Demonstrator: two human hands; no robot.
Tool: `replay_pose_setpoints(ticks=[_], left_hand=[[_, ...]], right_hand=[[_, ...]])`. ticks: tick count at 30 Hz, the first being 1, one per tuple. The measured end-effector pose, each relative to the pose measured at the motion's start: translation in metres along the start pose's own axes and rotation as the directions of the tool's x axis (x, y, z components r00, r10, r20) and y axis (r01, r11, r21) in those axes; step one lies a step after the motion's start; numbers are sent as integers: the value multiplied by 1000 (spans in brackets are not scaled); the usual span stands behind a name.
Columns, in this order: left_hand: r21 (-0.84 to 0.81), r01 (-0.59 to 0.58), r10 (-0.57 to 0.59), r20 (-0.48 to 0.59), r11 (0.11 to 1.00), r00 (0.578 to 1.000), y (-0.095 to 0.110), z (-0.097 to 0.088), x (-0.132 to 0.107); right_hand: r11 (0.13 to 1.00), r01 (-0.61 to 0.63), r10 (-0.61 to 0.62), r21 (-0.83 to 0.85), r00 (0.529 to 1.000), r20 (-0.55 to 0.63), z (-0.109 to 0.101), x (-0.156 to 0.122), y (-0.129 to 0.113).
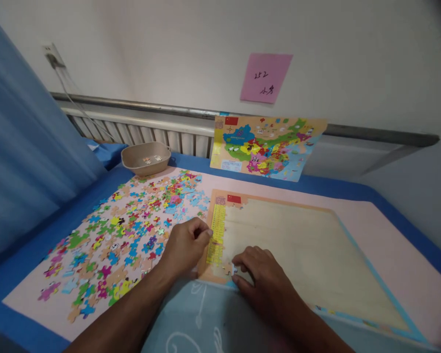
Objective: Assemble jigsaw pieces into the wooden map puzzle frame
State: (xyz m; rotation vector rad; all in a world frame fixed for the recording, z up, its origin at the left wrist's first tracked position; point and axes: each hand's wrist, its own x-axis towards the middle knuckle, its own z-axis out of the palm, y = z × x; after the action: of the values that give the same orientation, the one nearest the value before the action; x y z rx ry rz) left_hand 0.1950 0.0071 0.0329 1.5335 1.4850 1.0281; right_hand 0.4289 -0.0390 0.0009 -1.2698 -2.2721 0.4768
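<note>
My right hand (259, 272) is at the lower left of the puzzle board (290, 240), with a small pale puzzle piece (234, 269) between its thumb and forefinger. My left hand (187, 242) hovers by the board's left border, its fingers curled and thumb against forefinger; whatever it may hold is hidden. Along that left side, a yellow printed strip (216, 230) and a red flag corner (234, 199) are in place. The board's middle is bare and pale. Many loose puzzle pieces (128, 235) lie spread out left of my left hand.
A beige basket (147, 159) with a few pieces stands at the back left. Behind the board, a colourful map sheet (266, 147) leans against the metal rail (143, 105). A pink note (266, 78) is on the wall; a blue curtain (33, 127) hangs at left.
</note>
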Motion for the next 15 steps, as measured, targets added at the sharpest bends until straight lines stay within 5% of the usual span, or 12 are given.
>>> replay_pose_setpoints(ticks=[7,15], left_hand=[[328,-107,96,51,938,994,1,-1,-4],[671,-158,-35,265,725,964,2,-5,-1]], right_hand=[[999,-23,23,-47,1000,2,1,7,1],[997,-72,72,-11,997,29,3,10,2]])
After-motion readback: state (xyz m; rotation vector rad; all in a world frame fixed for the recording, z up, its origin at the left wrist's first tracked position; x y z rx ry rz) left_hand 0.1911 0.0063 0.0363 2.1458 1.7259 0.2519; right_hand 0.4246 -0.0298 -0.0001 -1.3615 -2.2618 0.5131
